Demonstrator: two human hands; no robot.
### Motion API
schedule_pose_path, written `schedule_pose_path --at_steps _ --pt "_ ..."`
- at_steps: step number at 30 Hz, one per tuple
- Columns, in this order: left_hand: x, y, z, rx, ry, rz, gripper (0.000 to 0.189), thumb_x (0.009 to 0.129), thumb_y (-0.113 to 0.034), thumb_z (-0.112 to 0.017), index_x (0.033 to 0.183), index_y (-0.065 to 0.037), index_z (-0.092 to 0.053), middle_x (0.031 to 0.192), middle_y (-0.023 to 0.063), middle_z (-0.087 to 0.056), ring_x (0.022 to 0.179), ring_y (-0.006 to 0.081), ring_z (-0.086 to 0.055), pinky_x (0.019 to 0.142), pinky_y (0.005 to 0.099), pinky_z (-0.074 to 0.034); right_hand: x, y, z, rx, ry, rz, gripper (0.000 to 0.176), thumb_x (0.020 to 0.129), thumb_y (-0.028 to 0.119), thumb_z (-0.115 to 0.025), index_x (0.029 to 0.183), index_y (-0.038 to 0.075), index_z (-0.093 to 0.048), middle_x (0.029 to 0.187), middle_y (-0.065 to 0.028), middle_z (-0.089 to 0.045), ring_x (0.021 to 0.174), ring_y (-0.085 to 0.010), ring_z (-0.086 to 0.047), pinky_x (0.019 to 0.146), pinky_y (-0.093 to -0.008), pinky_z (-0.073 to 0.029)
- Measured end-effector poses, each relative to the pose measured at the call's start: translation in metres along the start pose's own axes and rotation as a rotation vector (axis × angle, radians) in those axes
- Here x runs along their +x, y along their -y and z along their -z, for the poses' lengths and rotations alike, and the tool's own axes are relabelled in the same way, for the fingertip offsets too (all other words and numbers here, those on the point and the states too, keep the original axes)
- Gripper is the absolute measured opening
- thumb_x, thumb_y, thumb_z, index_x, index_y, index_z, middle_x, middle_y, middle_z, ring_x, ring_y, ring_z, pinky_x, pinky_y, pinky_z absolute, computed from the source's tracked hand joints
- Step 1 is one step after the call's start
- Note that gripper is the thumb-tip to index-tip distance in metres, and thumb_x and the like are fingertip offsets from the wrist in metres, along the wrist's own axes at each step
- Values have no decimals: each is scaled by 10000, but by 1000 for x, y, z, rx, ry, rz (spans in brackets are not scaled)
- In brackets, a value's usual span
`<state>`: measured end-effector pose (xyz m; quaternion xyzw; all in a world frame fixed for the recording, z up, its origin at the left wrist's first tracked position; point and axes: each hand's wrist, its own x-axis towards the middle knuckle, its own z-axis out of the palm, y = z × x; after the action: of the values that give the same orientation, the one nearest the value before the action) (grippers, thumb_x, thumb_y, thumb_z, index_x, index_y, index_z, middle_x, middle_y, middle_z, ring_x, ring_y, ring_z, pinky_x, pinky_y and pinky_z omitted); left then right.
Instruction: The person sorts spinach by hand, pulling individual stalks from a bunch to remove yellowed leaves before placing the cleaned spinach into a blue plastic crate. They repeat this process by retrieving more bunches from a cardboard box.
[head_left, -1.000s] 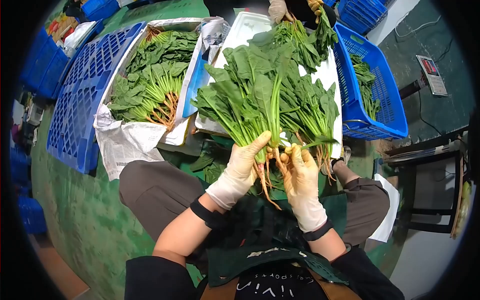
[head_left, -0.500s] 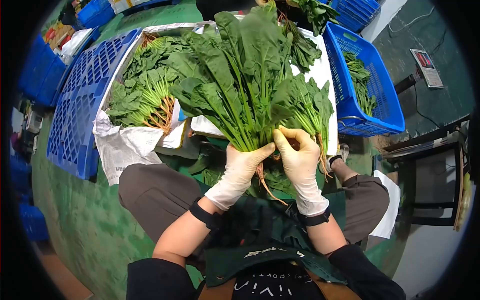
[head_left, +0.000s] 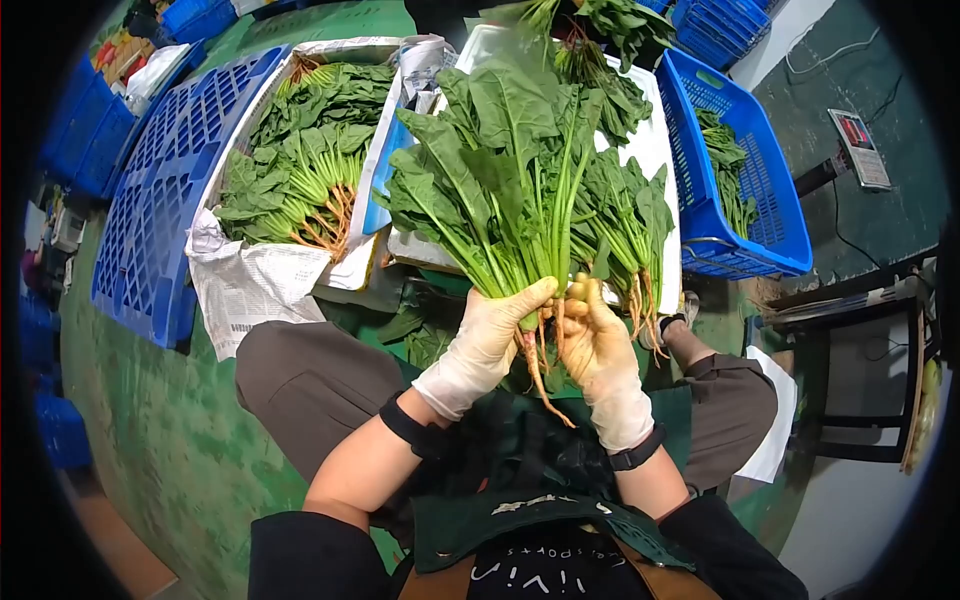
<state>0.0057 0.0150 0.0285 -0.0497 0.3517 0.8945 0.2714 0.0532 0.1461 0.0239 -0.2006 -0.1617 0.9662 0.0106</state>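
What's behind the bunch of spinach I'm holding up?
Behind the green leafy spinach bunch lies a flat white plastic tray with another rooted spinach bunch on it. The held leaves cover the tray's middle, so whatever lies there cannot be seen.

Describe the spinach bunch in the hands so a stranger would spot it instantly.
Find the white tray beside the blue basket. In front of it, the gloved left hand and right hand grip one spinach bunch at its stems. Unlike the bunches lying flat, it stands upright, roots dangling.
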Motion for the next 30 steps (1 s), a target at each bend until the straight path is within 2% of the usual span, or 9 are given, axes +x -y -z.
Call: schedule_pose_path --at_steps 3,7,12,15,19,21,23,25,30 --pt "1 -6 2 44 76 -49 363 840 -58 -614 1171 31 -497 1037 103 -607 770 122 -597 679 237 -519 5 15 8 50 -69 49 196 930 221 -521 1010 43 -523 812 -14 -541 657 -99 -504 572 -240 -418" --pt "0 -5 0 108 53 -37 252 796 -66 -684 1026 -20 -590 885 27 -629 713 100 -587 632 221 -483 -6 19 -23 -1010 -244 441 293 795 238 -720 953 43 -569 731 21 -533 572 -48 -474 493 -154 -371" --pt "-6 2 -5 188 5 -124 294 773 -70 -710 1034 -15 -586 914 24 -630 749 93 -588 643 221 -478 -4 14 -69 -1799 84 1022 312 700 134 -738 1003 111 -668 711 -53 -532 584 -152 -528 540 -264 -425" --pt "-5 0 -6 216 -11 -135 300 760 -84 -728 1018 -9 -596 895 24 -636 763 90 -597 630 214 -472 7 17 -60 -1672 69 1010 174 731 80 -709 899 47 -676 761 -72 -581 626 -152 -552 568 -270 -439" --pt "-5 -6 -6 185 -5 -94 180 781 -78 -703 921 -5 -619 777 24 -636 624 87 -575 552 207 -453 -6 25 -60 -859 -43 652 130 806 86 -692 851 -24 -638 720 4 -596 591 -63 -509 573 -184 -412" --pt "-2 -7 -1 94 -39 -35 161 790 -67 -689 918 -4 -614 770 23 -631 598 91 -559 538 210 -442 -10 39 -49 -962 -151 617 156 803 87 -693 869 -39 -630 686 5 -592 547 -57 -487 569 -178 -412" --pt "0 -7 5 96 -11 -24 173 795 -68 -683 939 -7 -610 790 22 -631 618 90 -564 542 211 -442 -7 48 -27 -1703 -124 646 468 727 151 -747 1131 -9 -573 829 -26 -603 588 -62 -492 552 -206 -423" --pt "1 -2 5 113 -31 -92 244 804 -68 -672 1020 -3 -579 840 44 -623 676 90 -576 544 191 -459 -7 38 -24 -1812 -149 542 618 699 219 -766 1228 17 -517 897 -39 -597 610 -63 -490 558 -216 -429" --pt "-3 4 -5 174 -37 -192 292 855 -194 -645 1066 -18 -548 858 39 -613 608 70 -560 473 180 -433 -4 10 -39 -1382 51 402 546 721 204 -773 1135 -54 -529 877 -60 -629 624 -66 -533 583 -192 -459"
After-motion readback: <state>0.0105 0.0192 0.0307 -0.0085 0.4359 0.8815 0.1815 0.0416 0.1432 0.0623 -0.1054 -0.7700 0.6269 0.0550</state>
